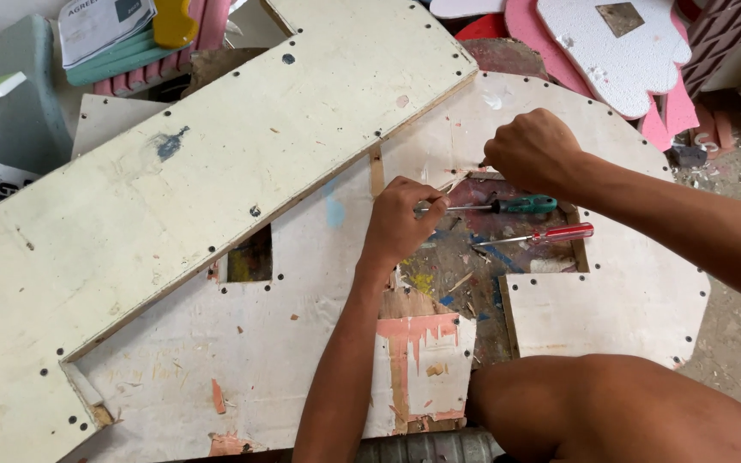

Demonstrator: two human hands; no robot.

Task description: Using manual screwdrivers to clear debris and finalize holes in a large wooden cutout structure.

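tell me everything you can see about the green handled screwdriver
The green-handled screwdriver lies flat and roughly horizontal on the paint-stained board inside the cut-out opening. It has a glossy green handle with a black collar and a thin silver metal shaft pointing left. The shaft's tip end runs under the left hand, whose fingers seem to rest on it. The right hand works just above it, not touching. A red-handled screwdriver lies just below, apart from it.

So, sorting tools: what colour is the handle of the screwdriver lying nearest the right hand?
Green handle, clearest in the head view, on the screwdriver.
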